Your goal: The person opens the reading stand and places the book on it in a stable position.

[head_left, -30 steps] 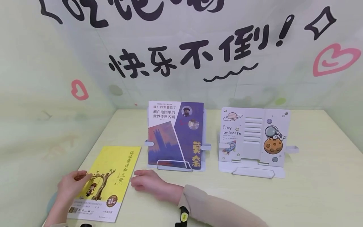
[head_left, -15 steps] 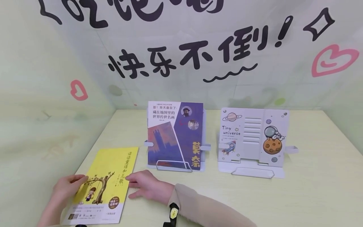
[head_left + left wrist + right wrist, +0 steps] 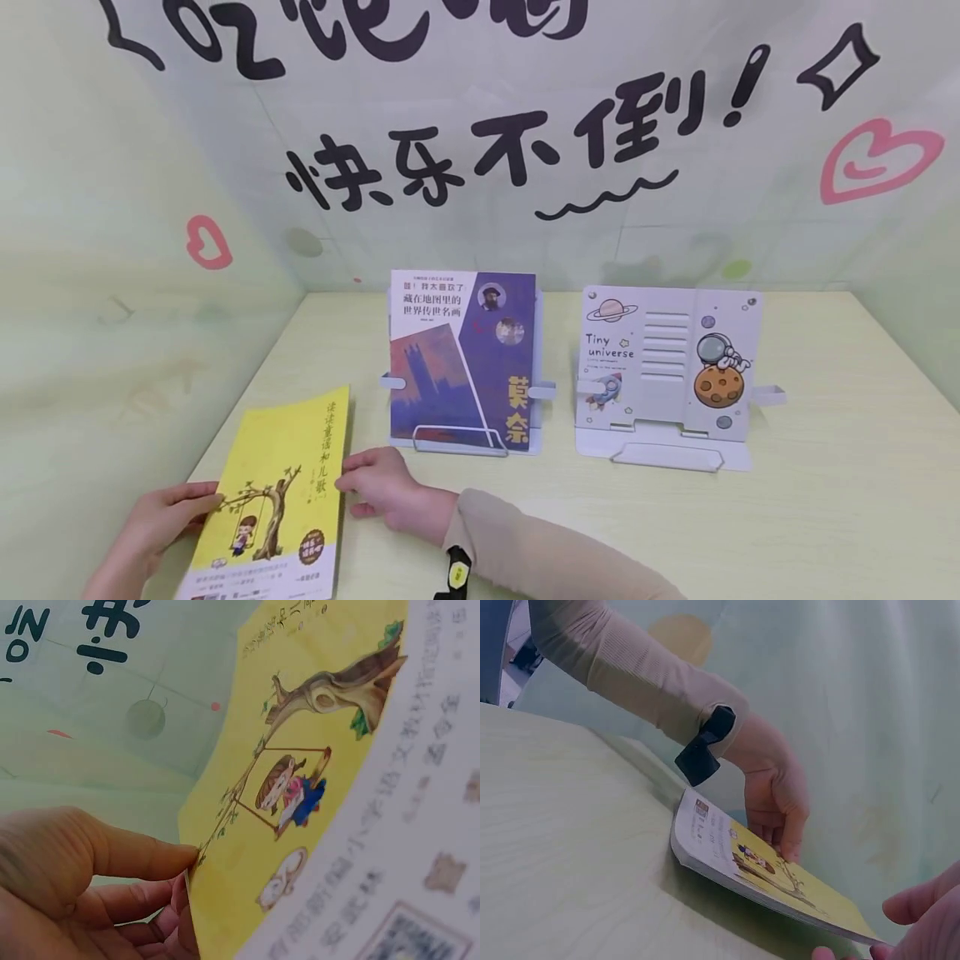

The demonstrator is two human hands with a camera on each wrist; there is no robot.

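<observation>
A yellow paperback book [image 3: 262, 450], with a tree and a child on a swing on its cover, is tilted with its right side raised off the table. My left hand [image 3: 161, 521] pinches its left edge; in the left wrist view the thumb [image 3: 142, 855] lies on the cover with fingers curled underneath. At the opposite edge my right hand [image 3: 390, 492] holds the book by its side. The right wrist view shows fingertips [image 3: 877, 949] under that edge and a gap of shadow beneath the book [image 3: 772, 881].
A purple and white book [image 3: 465, 358] leans on a bookstand [image 3: 542, 390] at the back middle. To its right stands a second white bookstand [image 3: 667, 367] with an astronaut print and a wire holder in front. A printed curtain [image 3: 450, 233] closes off the back and left.
The yellow book has slid left and toward me, and its right side has risen off the table. My left hand moved left and nearer; my right hand closed in on the book's right edge.
</observation>
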